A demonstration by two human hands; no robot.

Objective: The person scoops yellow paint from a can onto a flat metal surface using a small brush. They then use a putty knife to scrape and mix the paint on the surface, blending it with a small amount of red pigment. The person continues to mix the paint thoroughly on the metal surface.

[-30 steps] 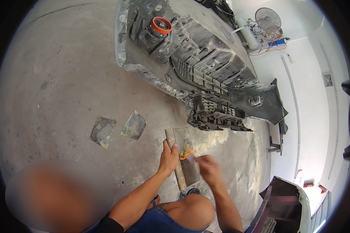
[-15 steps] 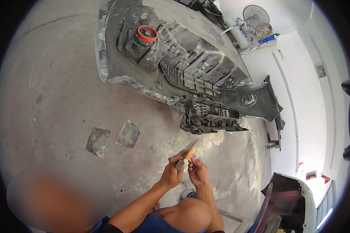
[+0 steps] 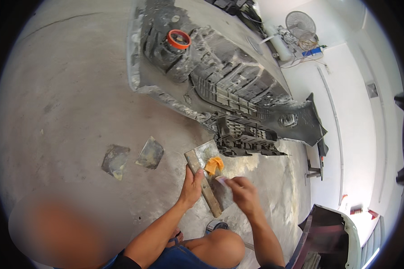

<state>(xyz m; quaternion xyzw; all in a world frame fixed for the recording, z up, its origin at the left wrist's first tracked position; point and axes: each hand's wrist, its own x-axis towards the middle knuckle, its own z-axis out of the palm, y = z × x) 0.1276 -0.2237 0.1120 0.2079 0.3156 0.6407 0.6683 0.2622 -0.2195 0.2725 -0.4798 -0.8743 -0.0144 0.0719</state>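
Note:
My left hand [image 3: 191, 190] is closed around the wooden strip [image 3: 209, 193] along one edge of a flat metal putty board [image 3: 207, 150]. On the board's face lies a lump of orange putty [image 3: 214, 166]. Pinched in my right hand [image 3: 244, 193] is a small pale spreader [image 3: 221, 180], its blade at the putty's lower edge. The right fingers are partly blurred by motion. Two dark, stained square sheets [image 3: 115, 161] lie on the floor to the left of my left hand.
A large dark car bumper [image 3: 251, 80] rests on the floor ahead, an orange-red ring [image 3: 179, 39] on it. Near my knee stands a tin [image 3: 216, 225]. A blurred person [image 3: 72, 228] is at lower left. Another car panel [image 3: 332, 242] stands lower right; a fan [image 3: 300, 24] is far back.
The board has turned from edge-on to face up, showing the putty. My right hand has moved right and turned over with the spreader; my left hand has shifted slightly left.

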